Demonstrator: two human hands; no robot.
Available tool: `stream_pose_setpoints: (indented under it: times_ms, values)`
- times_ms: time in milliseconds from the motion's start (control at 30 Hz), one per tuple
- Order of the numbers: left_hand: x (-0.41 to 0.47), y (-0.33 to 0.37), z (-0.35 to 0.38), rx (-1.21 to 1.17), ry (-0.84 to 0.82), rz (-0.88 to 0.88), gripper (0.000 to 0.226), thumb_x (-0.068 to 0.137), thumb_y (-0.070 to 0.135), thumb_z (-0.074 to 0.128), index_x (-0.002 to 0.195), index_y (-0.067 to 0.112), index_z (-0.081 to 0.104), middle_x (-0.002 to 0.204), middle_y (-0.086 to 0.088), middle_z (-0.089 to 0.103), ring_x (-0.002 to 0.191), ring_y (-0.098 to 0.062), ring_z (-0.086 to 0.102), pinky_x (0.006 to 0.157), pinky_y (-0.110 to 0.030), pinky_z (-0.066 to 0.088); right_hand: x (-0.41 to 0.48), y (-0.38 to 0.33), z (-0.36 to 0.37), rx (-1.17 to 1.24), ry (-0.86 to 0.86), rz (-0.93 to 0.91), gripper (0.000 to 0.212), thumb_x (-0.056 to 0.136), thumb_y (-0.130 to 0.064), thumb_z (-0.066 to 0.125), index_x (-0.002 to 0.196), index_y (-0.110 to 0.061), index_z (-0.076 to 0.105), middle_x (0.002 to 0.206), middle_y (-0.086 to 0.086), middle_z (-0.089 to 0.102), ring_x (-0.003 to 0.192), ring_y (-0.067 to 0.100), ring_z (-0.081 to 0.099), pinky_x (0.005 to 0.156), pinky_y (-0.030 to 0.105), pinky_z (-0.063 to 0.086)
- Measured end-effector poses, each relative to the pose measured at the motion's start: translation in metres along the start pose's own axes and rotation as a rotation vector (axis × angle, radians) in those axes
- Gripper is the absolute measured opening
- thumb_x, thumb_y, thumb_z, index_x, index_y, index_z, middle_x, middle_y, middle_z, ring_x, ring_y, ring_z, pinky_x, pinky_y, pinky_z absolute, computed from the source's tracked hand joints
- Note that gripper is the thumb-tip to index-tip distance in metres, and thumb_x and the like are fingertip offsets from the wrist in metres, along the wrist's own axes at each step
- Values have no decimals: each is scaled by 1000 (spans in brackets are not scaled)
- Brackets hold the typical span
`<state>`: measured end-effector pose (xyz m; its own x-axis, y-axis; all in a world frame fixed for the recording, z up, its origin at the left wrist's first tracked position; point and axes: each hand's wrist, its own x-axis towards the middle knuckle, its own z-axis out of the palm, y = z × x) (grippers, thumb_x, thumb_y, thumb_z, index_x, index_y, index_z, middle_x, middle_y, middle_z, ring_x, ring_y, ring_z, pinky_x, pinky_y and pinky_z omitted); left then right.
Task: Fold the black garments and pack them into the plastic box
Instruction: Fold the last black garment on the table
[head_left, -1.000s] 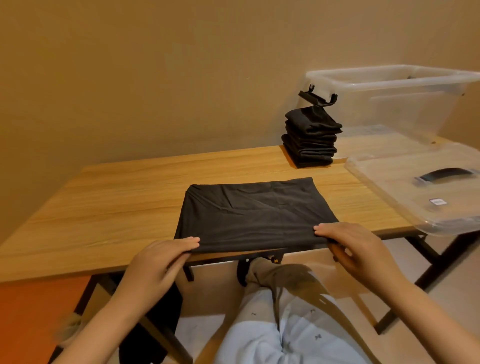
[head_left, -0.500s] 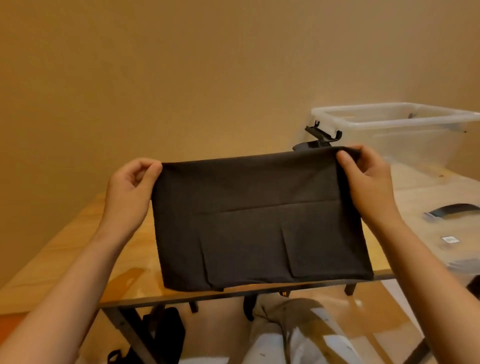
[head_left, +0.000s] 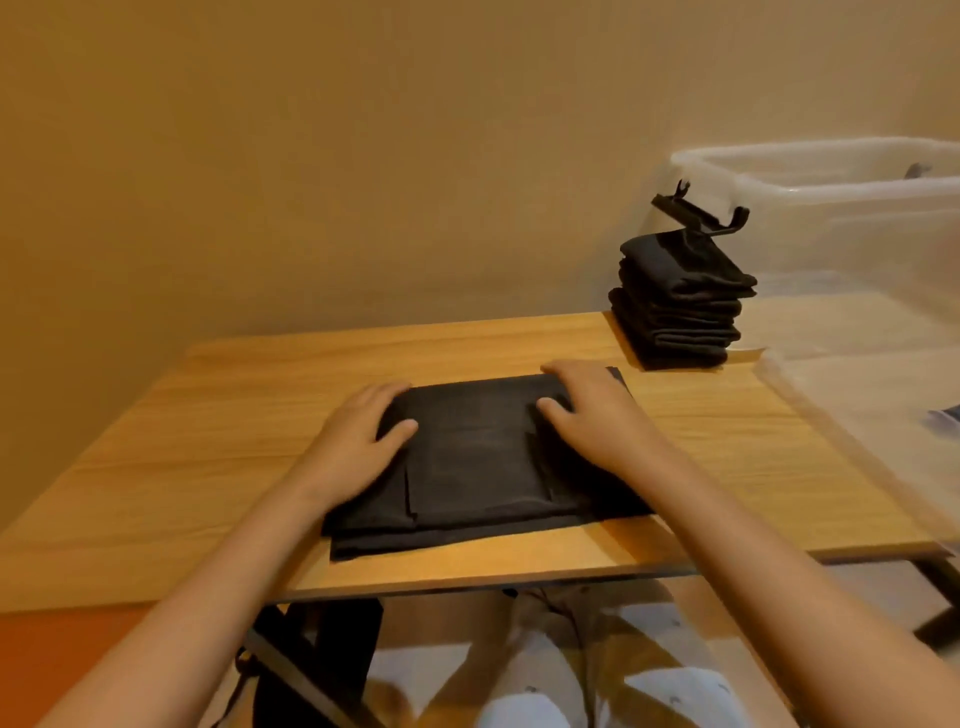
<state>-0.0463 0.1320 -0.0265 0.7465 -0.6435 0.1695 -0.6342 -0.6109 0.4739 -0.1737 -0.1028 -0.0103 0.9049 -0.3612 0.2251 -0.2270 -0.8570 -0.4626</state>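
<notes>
A black garment (head_left: 478, 462) lies folded into a flat rectangle on the wooden table (head_left: 208, 457), near its front edge. My left hand (head_left: 363, 436) rests flat on the garment's left side, fingers spread. Over on the far right corner, my right hand (head_left: 587, 410) presses down with straight fingers. A stack of several folded black garments (head_left: 680, 306) stands at the back right of the table. The clear plastic box (head_left: 841, 208) stands open behind and to the right of that stack.
The box's clear lid (head_left: 857, 415) with a dark handle lies on the table's right end. A black clip-like latch (head_left: 696, 213) sticks out at the box's left wall above the stack. A dark bag (head_left: 317, 654) sits under the table by my knees.
The garment was lifted off the table by its near edge, held up in both hands, then folded over and laid flat. Both hands let go of the edge and now press on it.
</notes>
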Motion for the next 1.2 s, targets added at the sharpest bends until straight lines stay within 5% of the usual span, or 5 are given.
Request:
stream_pose_setpoints:
  times_ms: [100,267,633,867,1200]
  values:
    - [-33,14,14,116,-141,81,60,98,54,36,153,36,18,160,16,11,147,-2,1,120,-26,4,-31,-23,23,-119,-150,-175,56,101,-40,42,152,-22,26,159,-4,23,148,12,12,119,33,9]
    - [-60,13,29,341,-231,71,107,56,84,-31,150,43,-4,159,20,-10,142,4,-18,115,-23,-11,-54,-20,53,-281,-319,-246,61,100,-53,17,154,-28,2,162,-9,-4,147,7,-11,119,33,-8]
    - [-71,46,22,236,-127,-132,63,100,53,26,155,33,2,163,9,-6,148,-9,-11,122,-35,-2,-23,6,24,-235,-288,-395,57,98,-54,23,152,-36,16,161,-14,5,146,1,-10,121,35,-7]
    - [-10,-17,-3,252,-303,-20,55,103,45,30,154,34,13,163,9,3,149,-8,-1,118,-30,1,-47,-40,56,-310,-352,115,75,97,-62,13,153,-19,-12,159,16,-17,145,30,-23,118,47,-13]
    - [-94,25,16,459,-166,-320,71,94,67,12,155,34,-3,163,4,-8,150,-20,-7,122,-39,2,28,12,30,-332,-448,-217,66,97,-61,23,153,-35,3,162,-8,-3,146,11,-16,117,43,-16]
